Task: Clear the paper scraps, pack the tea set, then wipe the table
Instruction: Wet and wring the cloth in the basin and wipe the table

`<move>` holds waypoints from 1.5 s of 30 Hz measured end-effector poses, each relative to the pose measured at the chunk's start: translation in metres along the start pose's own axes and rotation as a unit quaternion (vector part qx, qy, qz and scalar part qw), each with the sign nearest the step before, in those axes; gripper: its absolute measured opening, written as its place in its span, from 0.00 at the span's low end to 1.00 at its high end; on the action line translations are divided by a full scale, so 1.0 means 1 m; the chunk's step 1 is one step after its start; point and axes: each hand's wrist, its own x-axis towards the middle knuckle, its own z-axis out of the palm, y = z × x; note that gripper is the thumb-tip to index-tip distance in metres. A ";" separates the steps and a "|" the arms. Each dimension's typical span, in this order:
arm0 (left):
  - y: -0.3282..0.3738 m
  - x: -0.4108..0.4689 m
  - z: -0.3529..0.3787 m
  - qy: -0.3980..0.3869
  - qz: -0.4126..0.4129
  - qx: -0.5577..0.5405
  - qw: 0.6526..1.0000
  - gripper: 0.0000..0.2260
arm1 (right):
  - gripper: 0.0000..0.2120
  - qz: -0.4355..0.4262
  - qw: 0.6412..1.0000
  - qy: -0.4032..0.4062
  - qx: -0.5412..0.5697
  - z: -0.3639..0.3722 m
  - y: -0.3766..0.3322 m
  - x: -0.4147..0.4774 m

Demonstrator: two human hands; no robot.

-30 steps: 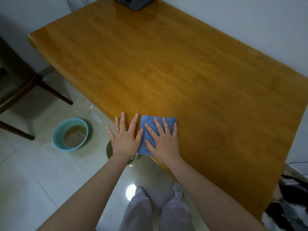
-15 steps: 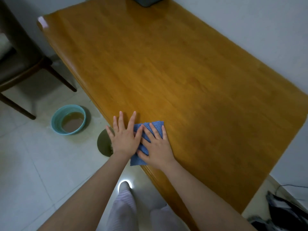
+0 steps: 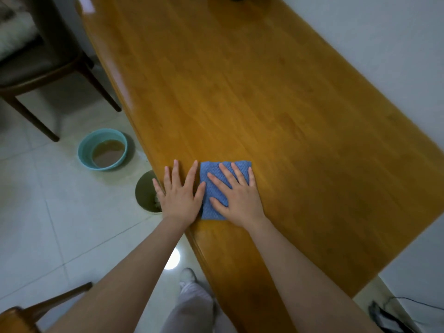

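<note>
A folded blue cloth [image 3: 211, 173] lies flat on the wooden table [image 3: 276, 104] near its front left edge. My right hand [image 3: 236, 195] presses down on the cloth with straight, spread fingers. My left hand [image 3: 181, 194] lies flat on the table edge just left of the cloth, its thumb against the cloth's side. No tea set or paper scraps show on the tabletop.
On the tiled floor left of the table stand a teal bowl [image 3: 103, 150] holding brown liquid and a small round bin [image 3: 146, 192] partly under the table edge. A dark chair [image 3: 40, 66] stands at upper left, another chair part [image 3: 26, 311] at lower left. A white wall borders the table's right side.
Both hands slid the cloth back from the table's edge onto the surface, so it lies fully on the wood. The view shifted along the table.
</note>
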 end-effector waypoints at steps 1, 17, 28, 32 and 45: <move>0.001 0.001 -0.001 0.002 -0.002 -0.004 1.000 0.26 | 0.29 0.004 1.000 0.000 0.000 -0.001 0.005 0.001; 0.086 -0.021 0.024 0.045 -0.099 -0.006 0.994 0.25 | 0.28 -0.056 0.998 -0.028 -0.022 -0.019 0.132 0.015; 0.161 -0.007 0.043 0.048 -0.075 0.002 0.996 0.26 | 0.29 -0.040 0.998 -0.030 -0.029 -0.031 0.215 0.029; 0.198 0.000 0.058 0.050 -0.093 -0.006 0.994 0.26 | 0.29 -0.053 0.998 -0.033 -0.028 -0.038 0.259 0.038; 0.318 0.028 0.090 0.061 -0.084 0.001 0.995 0.27 | 0.29 -0.047 0.997 -0.050 -0.026 -0.064 0.381 0.047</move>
